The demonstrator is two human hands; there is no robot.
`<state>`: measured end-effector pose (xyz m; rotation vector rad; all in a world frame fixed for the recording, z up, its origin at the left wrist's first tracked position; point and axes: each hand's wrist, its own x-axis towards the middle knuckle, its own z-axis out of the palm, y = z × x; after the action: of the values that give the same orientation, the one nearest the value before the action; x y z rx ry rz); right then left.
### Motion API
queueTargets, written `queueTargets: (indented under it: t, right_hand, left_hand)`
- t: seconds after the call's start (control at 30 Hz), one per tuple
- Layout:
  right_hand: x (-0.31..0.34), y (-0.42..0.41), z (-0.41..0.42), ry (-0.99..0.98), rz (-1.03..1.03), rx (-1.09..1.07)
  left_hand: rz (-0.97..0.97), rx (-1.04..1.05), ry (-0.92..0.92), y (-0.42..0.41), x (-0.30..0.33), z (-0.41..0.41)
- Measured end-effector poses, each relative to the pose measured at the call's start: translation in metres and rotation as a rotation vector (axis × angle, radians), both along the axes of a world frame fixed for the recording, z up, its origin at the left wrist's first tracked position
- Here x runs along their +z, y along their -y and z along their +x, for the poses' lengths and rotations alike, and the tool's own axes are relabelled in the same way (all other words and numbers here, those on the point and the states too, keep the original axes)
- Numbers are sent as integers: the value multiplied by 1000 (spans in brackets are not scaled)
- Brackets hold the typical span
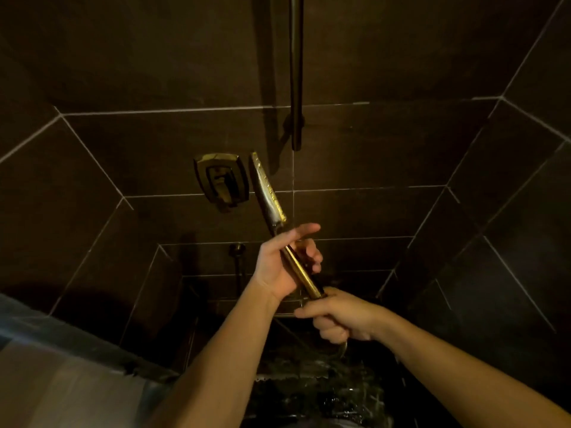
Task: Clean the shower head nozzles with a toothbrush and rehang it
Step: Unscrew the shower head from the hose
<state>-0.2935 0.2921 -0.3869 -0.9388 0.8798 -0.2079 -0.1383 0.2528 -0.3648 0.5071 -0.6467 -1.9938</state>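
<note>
A gold hand shower head (267, 189) is held edge-on in front of the dark tiled wall, its nozzle face turned to the right. My left hand (284, 262) holds the upper part of its gold handle (301, 271), fingers curled behind it and the index finger stretched out. My right hand (338, 319) grips the bottom end of the handle where the hose (341, 350) leaves. No toothbrush is in view.
A dark vertical slide rail (296, 72) runs down the wall above the shower head. A gold mixer valve plate (221, 180) sits on the wall to the left. A hose outlet (237, 250) is lower on the wall. A light glass panel edge (61, 344) lies at bottom left.
</note>
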Motion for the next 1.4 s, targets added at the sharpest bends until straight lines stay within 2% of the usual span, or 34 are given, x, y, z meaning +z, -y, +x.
queueTargets:
  t: [0.1,0.23,0.3,0.53,0.67,0.77,0.83,0.9,1.0,1.17,1.3,1.4]
  right_hand:
    - [10,6,1,24,87,100]
    - [7,6,-1,80,80,88]
    - [2,4,-1,98,32,43]
    - [-4,0,-1,107,-99,-63]
    - [-7,1,1,41,-244,-153]
    - [-13,3,10,-172,-503,-253]
    - [-16,6,11,-315,-653,-278]
    - [-13,9,8,-333,-675,-228]
    - [4,19,-2,-314,-573,-95]
    - [34,26,-7,-92,-263,97]
    - [46,31,3,-23,-28,180]
    - [53,36,7,-37,-21,155]
  left_hand:
    - [-77,-79,-156,1,15,-4]
    - [-95,-121,-16,3,18,-7]
    - [-80,-142,-8,5,19,-10]
    - [-32,-25,106,1,25,-18]
    - [51,172,231,0,34,-25]
    - [271,532,416,-6,33,-39]
    - [342,724,473,-12,29,-46]
    - [335,754,459,-17,24,-42]
    - [330,633,355,-16,22,-25]
    - [81,335,78,-5,42,-3]
    - [-7,161,-200,5,54,1]
    - [90,195,-94,12,57,6]
